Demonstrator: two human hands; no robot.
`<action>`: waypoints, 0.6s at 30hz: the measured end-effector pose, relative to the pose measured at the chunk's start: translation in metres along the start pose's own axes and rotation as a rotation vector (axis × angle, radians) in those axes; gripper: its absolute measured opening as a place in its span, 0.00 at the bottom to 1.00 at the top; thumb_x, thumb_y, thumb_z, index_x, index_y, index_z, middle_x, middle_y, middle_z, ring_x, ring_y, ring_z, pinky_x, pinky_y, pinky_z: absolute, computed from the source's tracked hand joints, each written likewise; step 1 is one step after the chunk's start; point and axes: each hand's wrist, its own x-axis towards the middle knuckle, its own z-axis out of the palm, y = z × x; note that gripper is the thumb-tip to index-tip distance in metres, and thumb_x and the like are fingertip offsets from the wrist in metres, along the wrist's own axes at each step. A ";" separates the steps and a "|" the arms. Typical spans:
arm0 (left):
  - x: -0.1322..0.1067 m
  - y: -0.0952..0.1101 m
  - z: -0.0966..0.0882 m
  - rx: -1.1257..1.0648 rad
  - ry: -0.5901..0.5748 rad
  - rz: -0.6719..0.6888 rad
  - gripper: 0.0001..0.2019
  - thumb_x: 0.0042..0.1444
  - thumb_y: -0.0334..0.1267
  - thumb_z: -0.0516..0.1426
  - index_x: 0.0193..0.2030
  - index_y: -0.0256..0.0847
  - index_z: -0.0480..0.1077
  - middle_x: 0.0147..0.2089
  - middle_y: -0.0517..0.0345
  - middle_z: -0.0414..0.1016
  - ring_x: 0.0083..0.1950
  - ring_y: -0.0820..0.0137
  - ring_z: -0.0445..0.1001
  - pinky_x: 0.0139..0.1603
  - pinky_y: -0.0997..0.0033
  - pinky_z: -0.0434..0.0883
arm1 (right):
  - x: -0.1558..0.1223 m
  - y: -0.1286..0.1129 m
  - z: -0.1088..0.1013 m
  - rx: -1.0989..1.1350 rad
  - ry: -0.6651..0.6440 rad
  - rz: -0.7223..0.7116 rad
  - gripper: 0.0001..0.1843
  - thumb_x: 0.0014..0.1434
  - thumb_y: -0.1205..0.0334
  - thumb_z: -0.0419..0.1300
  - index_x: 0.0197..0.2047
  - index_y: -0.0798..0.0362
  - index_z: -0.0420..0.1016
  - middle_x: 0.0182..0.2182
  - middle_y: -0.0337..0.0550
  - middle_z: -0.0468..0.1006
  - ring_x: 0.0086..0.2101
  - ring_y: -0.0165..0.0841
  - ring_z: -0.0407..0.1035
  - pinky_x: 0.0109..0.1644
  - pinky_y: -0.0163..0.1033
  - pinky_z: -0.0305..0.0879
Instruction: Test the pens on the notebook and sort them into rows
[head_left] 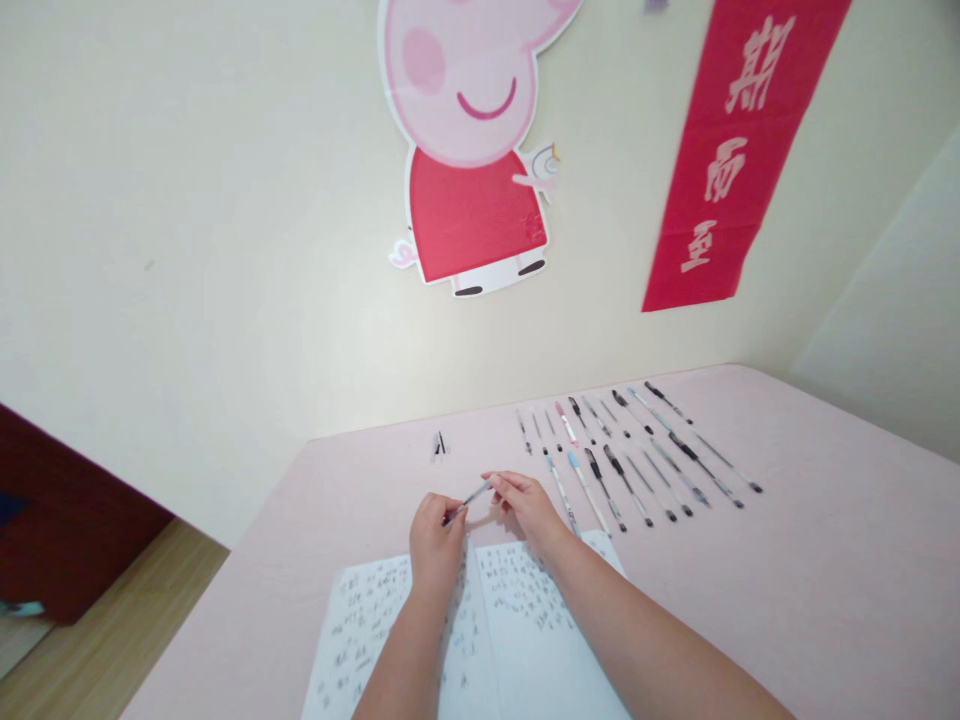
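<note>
A slim pen (477, 494) is held between my two hands, tilted up to the right. My left hand (436, 532) pinches its lower, dark end. Fingers of my right hand (517, 500) are closed around its upper, clear end. Below both hands lies an open notebook (517, 640) with handwriting on its two pages. To the right of my hands, several pens (613, 480) are laid out in two slanted rows, many with black caps or grips. A pen with a light blue end (589, 490) reaches close to the notebook's upper right corner.
A few small dark and clear pieces (439, 446) lie near the table's back left. The pink-covered table (825, 560) meets a pale wall (225, 200). On the wall hang a pink cartoon pig cutout (480, 210) and a red banner (727, 170). Wooden floor (112, 610) shows at left.
</note>
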 end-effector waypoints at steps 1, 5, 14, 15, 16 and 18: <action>0.000 0.001 -0.001 0.007 0.007 0.011 0.04 0.49 0.35 0.55 0.25 0.41 0.67 0.27 0.59 0.67 0.32 0.68 0.68 0.34 0.69 0.64 | 0.000 0.000 0.000 -0.007 0.009 -0.003 0.22 0.45 0.45 0.64 0.34 0.56 0.80 0.20 0.38 0.69 0.21 0.25 0.58 0.24 0.32 0.54; -0.001 0.004 -0.003 0.053 0.023 0.064 0.04 0.50 0.33 0.55 0.26 0.42 0.67 0.28 0.59 0.67 0.33 0.68 0.68 0.35 0.69 0.64 | 0.000 0.001 0.000 -0.029 0.045 0.007 0.20 0.45 0.46 0.63 0.31 0.56 0.80 0.20 0.38 0.69 0.20 0.25 0.57 0.24 0.32 0.53; -0.003 0.008 -0.004 0.137 0.034 0.118 0.05 0.51 0.31 0.53 0.26 0.42 0.66 0.28 0.58 0.67 0.34 0.67 0.67 0.36 0.68 0.63 | 0.002 0.003 -0.001 -0.033 0.073 0.013 0.19 0.45 0.47 0.64 0.29 0.57 0.79 0.20 0.39 0.70 0.20 0.24 0.58 0.25 0.32 0.54; -0.003 0.007 -0.003 0.106 0.019 0.095 0.05 0.51 0.32 0.54 0.26 0.41 0.67 0.28 0.58 0.67 0.34 0.68 0.67 0.35 0.68 0.63 | 0.002 0.003 -0.001 -0.026 0.071 0.016 0.20 0.45 0.47 0.64 0.30 0.57 0.79 0.19 0.38 0.70 0.20 0.25 0.58 0.25 0.32 0.54; -0.003 0.004 -0.001 0.064 -0.002 0.061 0.04 0.51 0.34 0.54 0.26 0.41 0.67 0.28 0.59 0.67 0.33 0.68 0.67 0.35 0.69 0.64 | 0.001 0.003 0.000 -0.014 0.063 0.019 0.20 0.45 0.47 0.64 0.33 0.57 0.79 0.19 0.38 0.69 0.20 0.25 0.58 0.25 0.32 0.54; -0.002 -0.001 0.003 -0.043 -0.061 -0.016 0.04 0.50 0.36 0.55 0.27 0.40 0.68 0.27 0.60 0.68 0.31 0.69 0.68 0.33 0.69 0.65 | 0.001 0.003 0.000 0.023 0.031 0.019 0.23 0.46 0.47 0.64 0.40 0.56 0.79 0.21 0.38 0.71 0.22 0.26 0.61 0.25 0.32 0.55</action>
